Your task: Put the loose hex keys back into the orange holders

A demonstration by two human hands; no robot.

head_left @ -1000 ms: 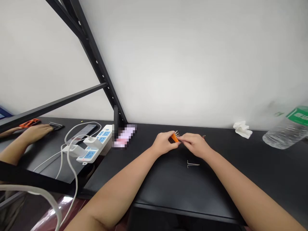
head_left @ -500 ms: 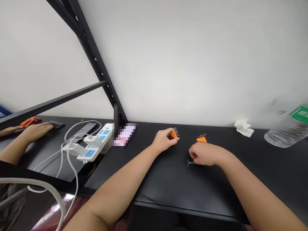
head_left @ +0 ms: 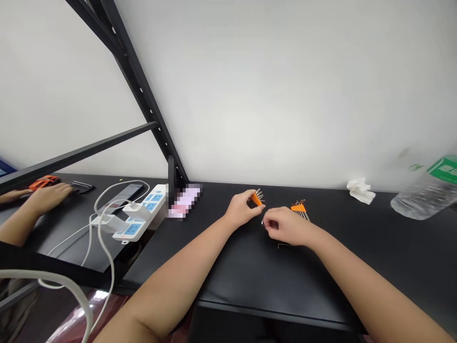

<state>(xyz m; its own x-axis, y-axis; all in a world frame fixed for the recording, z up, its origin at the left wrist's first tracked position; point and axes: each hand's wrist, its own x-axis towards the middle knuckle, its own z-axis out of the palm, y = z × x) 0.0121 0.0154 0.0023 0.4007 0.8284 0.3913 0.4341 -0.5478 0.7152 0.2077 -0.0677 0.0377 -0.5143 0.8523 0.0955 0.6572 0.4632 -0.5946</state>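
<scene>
My left hand [head_left: 242, 208] is closed round an orange hex key holder [head_left: 256, 199], with the short bent ends of several keys sticking out at its top. My right hand [head_left: 285, 225] has its fingers pinched just right of that holder. A small shiny tip at its fingertips looks like the end of a hex key [head_left: 263, 222]; most of it is hidden. Behind this hand lies a second orange holder [head_left: 299, 208] with several hex keys in it. Below the hand, a loose hex key [head_left: 284, 246] rests on the black table [head_left: 246, 276], partly covered.
On the left stand a white power strip [head_left: 143, 214] with plugs and cables, a phone [head_left: 123, 197] and a black metal frame [head_left: 143, 100]. Another person's hand [head_left: 50, 197] is beyond it. A crumpled tissue [head_left: 361, 190] and a plastic bottle [head_left: 421, 195] lie at the right.
My right hand has lifted from the loose hex keys and moved left towards the holder in my left hand. One loose key shows on the table where two did. My left hand stays put.
</scene>
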